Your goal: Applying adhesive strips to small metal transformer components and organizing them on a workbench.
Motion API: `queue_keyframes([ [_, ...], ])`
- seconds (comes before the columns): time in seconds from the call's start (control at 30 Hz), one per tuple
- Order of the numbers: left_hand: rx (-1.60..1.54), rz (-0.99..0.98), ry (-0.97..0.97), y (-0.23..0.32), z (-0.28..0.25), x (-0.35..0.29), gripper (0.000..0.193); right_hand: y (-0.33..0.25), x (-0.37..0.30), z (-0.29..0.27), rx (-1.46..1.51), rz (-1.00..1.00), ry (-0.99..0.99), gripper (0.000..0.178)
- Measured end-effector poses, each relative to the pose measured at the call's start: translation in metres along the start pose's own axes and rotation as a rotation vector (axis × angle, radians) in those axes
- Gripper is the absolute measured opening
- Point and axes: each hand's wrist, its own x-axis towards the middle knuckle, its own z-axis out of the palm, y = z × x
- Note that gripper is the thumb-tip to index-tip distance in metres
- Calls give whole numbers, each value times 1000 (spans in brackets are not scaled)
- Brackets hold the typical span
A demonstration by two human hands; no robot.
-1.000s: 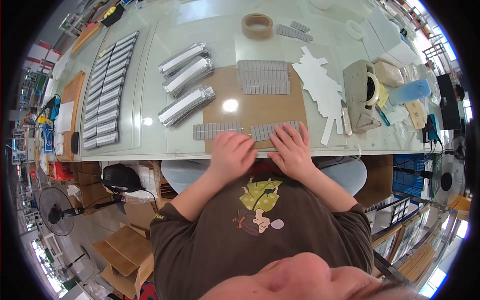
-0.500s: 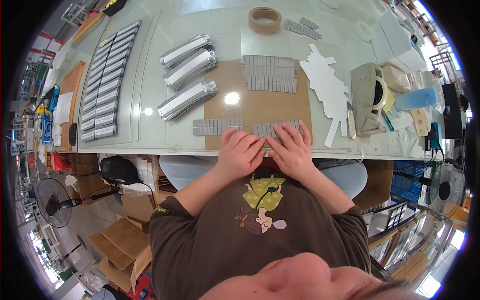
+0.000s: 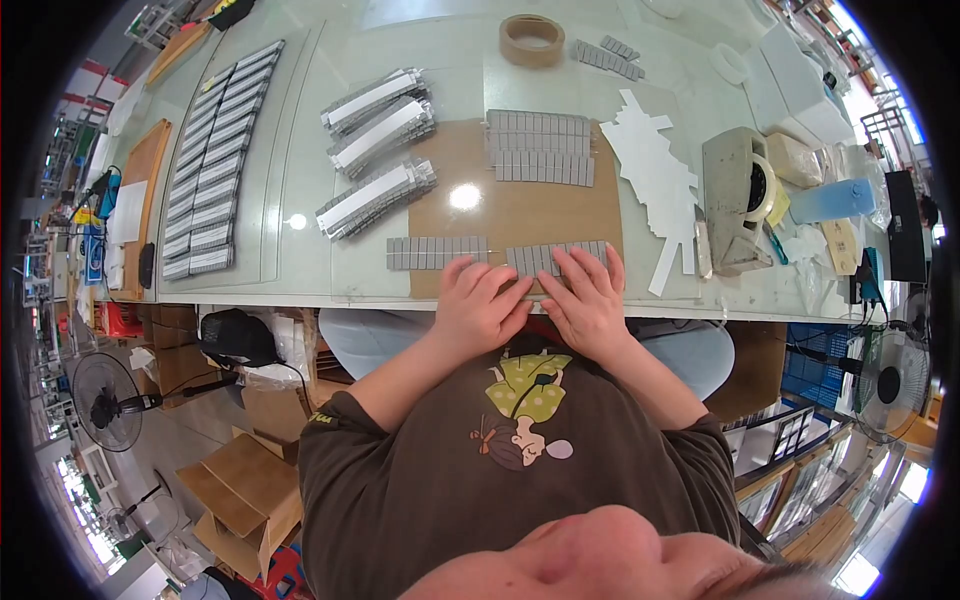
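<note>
A grey segmented strip (image 3: pixel 527 260) lies near the table's front edge, made of narrow upright pieces side by side. My right hand (image 3: pixel 588 298) rests over its right part, fingers apart and stretched across it. My left hand (image 3: pixel 482 303) is closed, its bent fingertips by the strip's lower left corner; whatever they pinch is hidden. A second grey strip (image 3: pixel 430 253) lies just left, close above my left knuckles. Both are on a brown cardboard sheet (image 3: pixel 455 218). Farther up the sheet sit several grey strips (image 3: pixel 540 148) set in rows.
Three stacks of curved grey strips with white bands (image 3: pixel 375 187) lie left of the cardboard. Long ribbed panels (image 3: pixel 220 160) are farther left. White paper strips (image 3: pixel 650 170), a tape dispenser (image 3: pixel 735 200) and a blue bottle (image 3: pixel 832 198) are right. A tape roll (image 3: pixel 531 42) stands at the back.
My right hand's fingers have shifted very slightly to the right on the strip. My left hand is almost in the same place.
</note>
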Motion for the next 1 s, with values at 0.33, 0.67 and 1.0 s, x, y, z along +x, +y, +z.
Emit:
queue_keyframes([
  [0.33,7,9,1,1,0,2,28,3,-3,-2,2,-7,31,33],
  [0.67,-26,-54,38,1,2,1,27,34,-28,-17,-47,143,189,23],
  [1.0,-103,37,-29,27,18,19,31,25,-21,-19,-38,73,72,30],
])
